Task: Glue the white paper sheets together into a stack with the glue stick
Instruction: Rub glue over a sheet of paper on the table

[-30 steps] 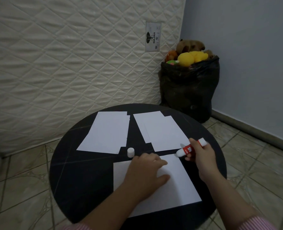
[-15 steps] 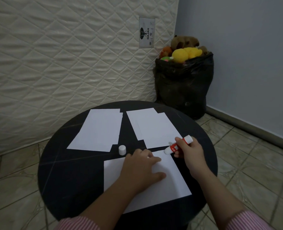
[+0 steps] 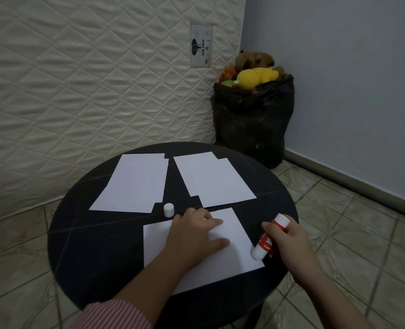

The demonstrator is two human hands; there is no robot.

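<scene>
A white paper sheet (image 3: 223,264) lies on the near part of the round black table (image 3: 94,233). My left hand (image 3: 196,231) rests flat on it, fingers spread, pressing it down. My right hand (image 3: 285,243) grips a red and white glue stick (image 3: 266,243), tilted with its tip down on the sheet's right edge. The white cap (image 3: 168,209) stands on the table just beyond the sheet. Two overlapping sheets (image 3: 135,184) lie at the far left, and two more overlapping sheets (image 3: 217,179) at the far right.
A quilted mattress (image 3: 97,74) leans upright behind the table. A black bag (image 3: 253,119) full of plush toys stands in the corner by the blue-grey wall. Tiled floor surrounds the table.
My right hand has drawn the glue stick from the sheet's far right corner down along its right edge toward me. The left hand keeps pressing the sheet.
</scene>
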